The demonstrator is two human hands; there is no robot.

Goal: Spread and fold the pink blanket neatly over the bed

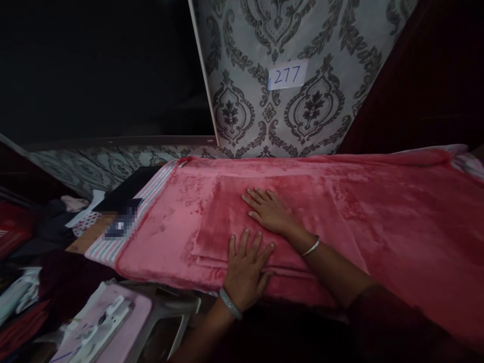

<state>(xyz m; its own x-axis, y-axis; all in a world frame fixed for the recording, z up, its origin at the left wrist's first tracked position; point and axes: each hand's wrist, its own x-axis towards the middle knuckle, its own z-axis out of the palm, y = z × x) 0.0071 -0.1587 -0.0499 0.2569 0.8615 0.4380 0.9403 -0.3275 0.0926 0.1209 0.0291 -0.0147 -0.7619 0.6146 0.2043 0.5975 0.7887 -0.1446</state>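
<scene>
A folded red plush cloth (310, 206) lies flat in a rough rectangle, its layered edge toward me. Beneath it spreads a larger pink-red plush blanket (159, 232) over a long surface. My left hand (245, 272), with a grey band at the wrist, rests on the near edge of the folded cloth, fingers spread. Farther in, my right hand (268, 209) lies palm down on the middle of the cloth, fingers stretched out to the left; a silver bangle circles that wrist. Neither hand grips anything.
A striped cloth (151, 186) edges the blanket at left, beside a blurred dark item (121, 222). Below left stands a pink-topped stool (139, 307) bearing a white strip-like object (102, 327). Clothes pile up at far left. A large dark screen (106, 70) and a paper marked 277 (288, 74) are behind.
</scene>
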